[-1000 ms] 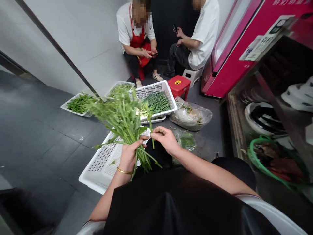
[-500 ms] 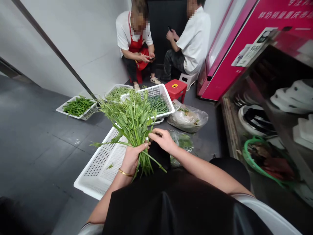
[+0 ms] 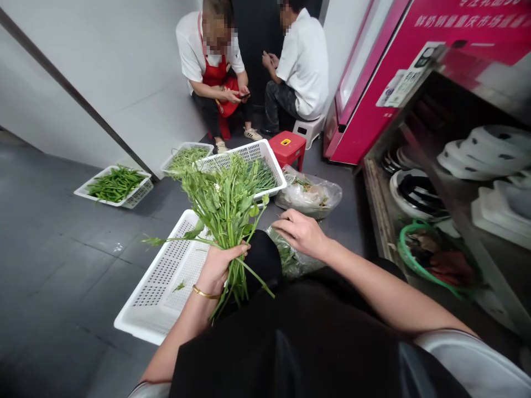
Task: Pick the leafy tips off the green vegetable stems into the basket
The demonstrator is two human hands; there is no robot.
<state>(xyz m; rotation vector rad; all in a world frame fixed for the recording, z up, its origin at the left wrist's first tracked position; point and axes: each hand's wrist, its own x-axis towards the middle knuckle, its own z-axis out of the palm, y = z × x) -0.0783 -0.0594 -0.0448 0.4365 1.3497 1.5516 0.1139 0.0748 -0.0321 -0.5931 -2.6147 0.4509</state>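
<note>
**Greens in my left hand, baskets on the floor**

My left hand (image 3: 218, 268) is closed tight around the stems of a bunch of leafy greens (image 3: 222, 202), which I hold upright over my lap, its leaves fanning out above the nearest white basket (image 3: 153, 309). That basket sits on the floor just in front of me and holds only a small leaf scrap (image 3: 179, 286).

My right hand (image 3: 301, 232) hovers beside the bunch, apart from it, with the fingers loosely bent. I cannot tell whether it has anything pinched. Under it lies a clear plastic bag (image 3: 290, 262) with greens inside.

Farther off, a second white basket (image 3: 271, 163) holds thin green stalks, a third (image 3: 182, 147) more greens, and a fourth (image 3: 141, 193), off to the left, long green pods. A crumpled plastic bag (image 3: 311, 196) holds trimmings.
</note>
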